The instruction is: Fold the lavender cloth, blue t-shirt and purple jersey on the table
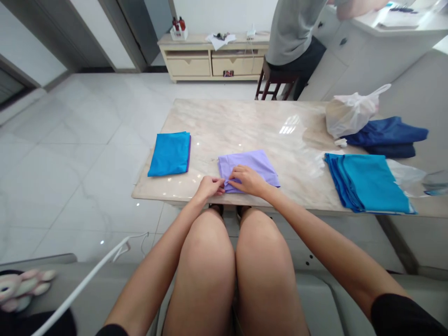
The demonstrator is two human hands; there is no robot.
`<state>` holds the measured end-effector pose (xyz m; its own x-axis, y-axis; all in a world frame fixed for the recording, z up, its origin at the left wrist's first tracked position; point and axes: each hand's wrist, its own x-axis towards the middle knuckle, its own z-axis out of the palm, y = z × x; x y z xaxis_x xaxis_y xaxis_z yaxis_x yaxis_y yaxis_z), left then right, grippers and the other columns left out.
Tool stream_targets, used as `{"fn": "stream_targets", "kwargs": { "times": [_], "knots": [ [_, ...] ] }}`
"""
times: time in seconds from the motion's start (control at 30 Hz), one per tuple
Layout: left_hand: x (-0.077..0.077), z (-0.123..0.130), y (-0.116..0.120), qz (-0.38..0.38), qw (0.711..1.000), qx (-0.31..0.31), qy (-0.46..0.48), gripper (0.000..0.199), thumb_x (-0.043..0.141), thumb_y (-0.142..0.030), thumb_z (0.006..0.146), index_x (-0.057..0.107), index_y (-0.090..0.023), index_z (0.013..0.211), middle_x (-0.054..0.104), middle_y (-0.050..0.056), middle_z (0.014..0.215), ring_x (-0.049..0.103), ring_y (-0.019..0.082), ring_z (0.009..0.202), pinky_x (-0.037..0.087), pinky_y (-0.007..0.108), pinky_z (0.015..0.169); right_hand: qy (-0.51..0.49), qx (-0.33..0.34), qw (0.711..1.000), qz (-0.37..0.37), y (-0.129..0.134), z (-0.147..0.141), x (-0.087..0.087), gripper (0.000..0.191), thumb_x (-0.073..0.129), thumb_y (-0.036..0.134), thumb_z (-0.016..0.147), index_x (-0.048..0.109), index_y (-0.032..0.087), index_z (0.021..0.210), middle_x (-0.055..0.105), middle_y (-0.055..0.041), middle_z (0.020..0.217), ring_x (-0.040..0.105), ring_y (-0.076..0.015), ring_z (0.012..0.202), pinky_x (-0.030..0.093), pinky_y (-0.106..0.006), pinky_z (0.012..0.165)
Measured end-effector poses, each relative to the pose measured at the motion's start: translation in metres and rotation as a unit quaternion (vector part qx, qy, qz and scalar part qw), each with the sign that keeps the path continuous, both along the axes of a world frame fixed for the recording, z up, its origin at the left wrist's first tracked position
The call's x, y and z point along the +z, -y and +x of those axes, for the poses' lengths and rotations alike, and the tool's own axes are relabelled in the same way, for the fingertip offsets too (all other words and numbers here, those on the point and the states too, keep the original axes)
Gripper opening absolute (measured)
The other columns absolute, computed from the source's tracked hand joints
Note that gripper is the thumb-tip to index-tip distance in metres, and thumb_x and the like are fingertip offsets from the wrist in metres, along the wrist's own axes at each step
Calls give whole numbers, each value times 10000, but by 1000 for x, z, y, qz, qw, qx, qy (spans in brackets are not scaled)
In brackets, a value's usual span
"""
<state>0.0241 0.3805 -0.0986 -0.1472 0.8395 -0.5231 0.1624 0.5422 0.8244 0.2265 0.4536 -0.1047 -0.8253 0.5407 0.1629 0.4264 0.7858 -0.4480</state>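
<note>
A folded lavender cloth [257, 163] lies on the marble table [224, 121] in front of my knees. At its near left corner, my left hand [210, 186] has its fingers pinched together on the cloth's edge. My right hand [245, 179] rests over the lower left part of the same cloth, thumb and fingertips pinching it close to the left hand. To the left is a folded blue cloth [170, 153] with a purple edge along its right side. A stack of folded teal and blue cloths [371, 179] sits at the table's right.
A white plastic bag [350, 114] and dark blue fabric [388, 133] occupy the table's back right. Beyond the table, a person in grey [297, 32] sits on a dark stool [273, 81] beside a white counter [371, 46]. A low cabinet [189, 65] stands against the wall.
</note>
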Motion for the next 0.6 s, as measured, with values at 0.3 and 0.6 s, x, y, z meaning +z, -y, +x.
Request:
{"fn": "stream_targets", "kwargs": {
  "times": [0.3, 0.6],
  "knots": [
    [-1, 2, -16, 23, 999, 0, -40, 474, 798, -579, 898, 678, -194, 650, 651, 25, 578, 627, 166, 573, 402, 258, 538, 24, -52, 998, -4, 22, 25, 16, 211, 652, 331, 1127, 823, 211, 1090, 791, -101, 1060, 709, -268, 1061, 527, -382, 989],
    [2, -1, -38, 43, 998, -8, -47, 319, 884, -490, 753, 766, -194, 757, 719, 14, 667, 642, 186, 672, 440, 275, 598, 125, -442, 878, -134, -27, 100, 12, 328, 709, 478, 1071, 798, 164, 1038, 821, -158, 1133, 760, -307, 1088, 555, -347, 887]
  ]
}}
